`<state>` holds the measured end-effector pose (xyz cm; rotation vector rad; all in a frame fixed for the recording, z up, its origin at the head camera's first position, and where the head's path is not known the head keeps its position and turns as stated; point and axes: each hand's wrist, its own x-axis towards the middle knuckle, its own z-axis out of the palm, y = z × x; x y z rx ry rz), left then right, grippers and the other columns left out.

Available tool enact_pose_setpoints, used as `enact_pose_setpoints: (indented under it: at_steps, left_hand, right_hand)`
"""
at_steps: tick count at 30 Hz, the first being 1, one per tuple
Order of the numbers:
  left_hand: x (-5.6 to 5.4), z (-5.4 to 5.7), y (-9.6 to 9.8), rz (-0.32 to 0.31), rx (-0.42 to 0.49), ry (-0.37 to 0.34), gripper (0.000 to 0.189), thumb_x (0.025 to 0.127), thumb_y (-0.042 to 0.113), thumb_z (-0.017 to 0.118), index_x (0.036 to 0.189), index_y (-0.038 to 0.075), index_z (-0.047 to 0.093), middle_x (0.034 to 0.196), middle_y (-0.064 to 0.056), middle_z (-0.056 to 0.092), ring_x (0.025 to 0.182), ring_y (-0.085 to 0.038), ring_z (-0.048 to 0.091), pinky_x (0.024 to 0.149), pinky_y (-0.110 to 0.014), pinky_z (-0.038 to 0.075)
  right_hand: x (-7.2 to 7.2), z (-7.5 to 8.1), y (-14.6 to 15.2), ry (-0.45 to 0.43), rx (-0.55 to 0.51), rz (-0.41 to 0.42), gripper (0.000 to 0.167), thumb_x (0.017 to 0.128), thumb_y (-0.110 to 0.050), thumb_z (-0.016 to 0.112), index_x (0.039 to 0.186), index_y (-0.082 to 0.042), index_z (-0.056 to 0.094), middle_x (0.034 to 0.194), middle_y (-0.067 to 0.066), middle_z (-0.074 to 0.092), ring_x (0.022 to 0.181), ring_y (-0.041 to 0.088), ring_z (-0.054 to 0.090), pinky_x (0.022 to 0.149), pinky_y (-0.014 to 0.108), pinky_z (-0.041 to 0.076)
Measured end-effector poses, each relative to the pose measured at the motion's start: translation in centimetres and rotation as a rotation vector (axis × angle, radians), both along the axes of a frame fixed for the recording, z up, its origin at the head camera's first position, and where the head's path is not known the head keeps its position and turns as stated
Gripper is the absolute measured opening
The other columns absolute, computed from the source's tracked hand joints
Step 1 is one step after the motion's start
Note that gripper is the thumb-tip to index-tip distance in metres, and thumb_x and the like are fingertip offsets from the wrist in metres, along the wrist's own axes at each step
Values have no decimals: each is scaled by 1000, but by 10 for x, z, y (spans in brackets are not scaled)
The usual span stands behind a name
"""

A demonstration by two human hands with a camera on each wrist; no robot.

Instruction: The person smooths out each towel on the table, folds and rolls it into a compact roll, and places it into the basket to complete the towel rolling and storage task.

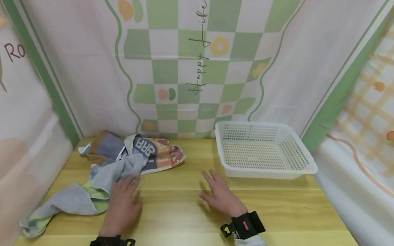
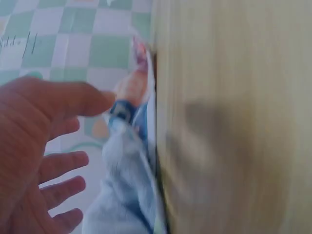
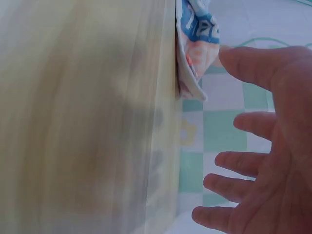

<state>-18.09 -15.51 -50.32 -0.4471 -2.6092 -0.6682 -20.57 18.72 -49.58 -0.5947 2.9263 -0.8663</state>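
Observation:
A crumpled heap of cloths lies at the left of the table. Its front piece is a grey and green towel [image 1: 75, 199]; behind it is a cloth printed with large letters [image 1: 156, 150], and a brown and blue cloth [image 1: 104, 148] lies at the back. My left hand [image 1: 121, 206] is at the towel's right edge, fingers spread and holding nothing; whether the fingertips touch it I cannot tell. Over the middle of the table, my right hand [image 1: 222, 195] has its fingers apart and nothing in them. A white plastic basket [image 1: 270, 174] stands beyond it to the right.
The wooden table [image 1: 180, 227] meets a hanging curtain with green checks [image 1: 199, 53] at its back edge. More printed curtain hangs at the left [image 1: 10, 133] and right [image 1: 381, 149]. Each wrist wears a black strap with a small camera.

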Motion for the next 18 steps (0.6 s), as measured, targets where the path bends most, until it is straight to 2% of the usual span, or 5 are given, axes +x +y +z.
enact_pose_setpoints:
  at_steps: [5, 11, 14, 18]
  left_hand:
    - [-1, 6, -28, 66, -1, 37, 60, 76, 0, 80, 132, -8, 61, 135, -34, 56, 125, -54, 48, 104, -70, 36]
    - [0, 5, -57, 150, -25, -12, 64, 78, 2, 81, 135, -12, 55, 133, -40, 53, 121, -58, 47, 100, -72, 35]
    - [-2, 1, -64, 154, -14, -45, 58, 81, 0, 78, 134, -13, 57, 125, -36, 61, 112, -54, 57, 95, -68, 44]
    - [-4, -3, -66, 156, 27, -77, 41, 85, -5, 72, 125, -9, 65, 111, -30, 70, 93, -47, 67, 78, -60, 55]
  right_hand:
    - [-9, -1, -13, 2, -19, 42, 85, 98, -35, 66, 159, 3, 20, 164, 27, 21, 152, 42, 21, 123, 58, 22]
    - [-17, 4, -34, 15, -26, 125, 83, 99, -34, 65, 158, 6, 23, 162, 30, 24, 152, 43, 22, 123, 56, 23]
    - [-20, 7, -45, 20, -23, 145, 82, 99, -34, 65, 158, 5, 23, 163, 29, 24, 152, 41, 23, 124, 54, 23]
    - [-25, 10, -62, 18, -26, 171, 85, 97, -33, 68, 160, 0, 22, 163, 27, 24, 152, 40, 24, 123, 53, 25]
